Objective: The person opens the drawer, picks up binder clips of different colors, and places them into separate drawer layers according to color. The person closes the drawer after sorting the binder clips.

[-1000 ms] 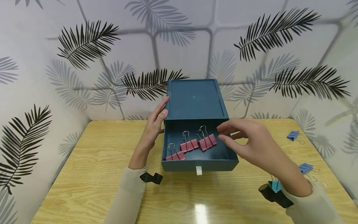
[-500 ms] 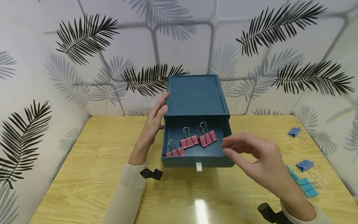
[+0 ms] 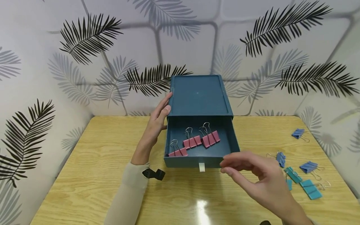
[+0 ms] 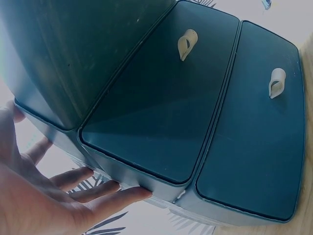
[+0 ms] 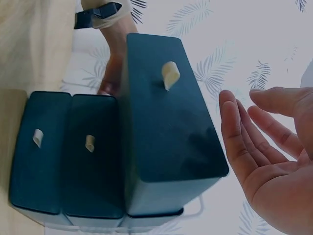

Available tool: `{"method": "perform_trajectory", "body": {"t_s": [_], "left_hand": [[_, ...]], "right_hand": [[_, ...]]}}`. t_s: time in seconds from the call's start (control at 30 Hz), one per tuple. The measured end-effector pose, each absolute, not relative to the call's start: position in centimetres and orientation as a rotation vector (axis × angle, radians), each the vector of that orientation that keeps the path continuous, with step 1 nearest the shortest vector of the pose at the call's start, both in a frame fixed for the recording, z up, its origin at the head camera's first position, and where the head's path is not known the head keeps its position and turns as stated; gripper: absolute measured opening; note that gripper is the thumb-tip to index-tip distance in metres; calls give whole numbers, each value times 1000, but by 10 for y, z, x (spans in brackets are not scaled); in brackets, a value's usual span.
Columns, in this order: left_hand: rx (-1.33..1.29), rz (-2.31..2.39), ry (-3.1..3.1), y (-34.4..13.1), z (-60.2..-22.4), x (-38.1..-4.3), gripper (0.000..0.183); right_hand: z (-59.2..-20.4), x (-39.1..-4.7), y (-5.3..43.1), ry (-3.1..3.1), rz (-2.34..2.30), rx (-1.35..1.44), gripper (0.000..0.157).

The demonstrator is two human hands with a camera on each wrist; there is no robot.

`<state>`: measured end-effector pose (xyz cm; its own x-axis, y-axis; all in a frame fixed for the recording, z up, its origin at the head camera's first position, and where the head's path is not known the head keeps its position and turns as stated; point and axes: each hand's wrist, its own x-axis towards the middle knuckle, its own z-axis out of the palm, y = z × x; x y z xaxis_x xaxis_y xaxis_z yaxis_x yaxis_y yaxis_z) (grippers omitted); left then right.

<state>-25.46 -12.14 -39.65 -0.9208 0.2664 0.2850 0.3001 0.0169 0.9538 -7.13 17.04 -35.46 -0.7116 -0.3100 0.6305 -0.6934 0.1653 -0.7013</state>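
Note:
A dark blue desktop drawer cabinet (image 3: 199, 95) stands on the table with its top drawer (image 3: 182, 162) pulled out. Inside lie a pink binder clip (image 3: 178, 152) at the front left, a second pink binder clip (image 3: 192, 142) near the middle and a third pink binder clip (image 3: 211, 139) to the right, wire handles up. My left hand (image 3: 153, 126) rests against the cabinet's left side, fingers extended along it in the left wrist view. My right hand (image 3: 261, 178) hovers just off the drawer's front right corner, fingers loosely bent, thumb apart, holding nothing.
Right of the cabinet, several blue binder clips (image 3: 308, 167) and teal binder clips (image 3: 310, 189) lie scattered on the wooden table (image 3: 92, 175). A leaf-patterned wall covering (image 3: 185, 53) rises behind. Two lower drawers (image 4: 254, 132) are closed, each with a whitish pull tab.
My right hand has drawn back from the drawer's right side, toward me and down in the head view. The left hand stays on the cabinet, and the pink clips lie as before.

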Motion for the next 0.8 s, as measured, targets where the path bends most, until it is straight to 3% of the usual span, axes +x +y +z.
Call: {"method": "perform_trajectory", "body": {"t_s": [0.8], "left_hand": [[-628,-2079,-2220,-121,-398,-255,55]], "right_hand": [[-395,-74,137,-2326,1602,854,27]]}}
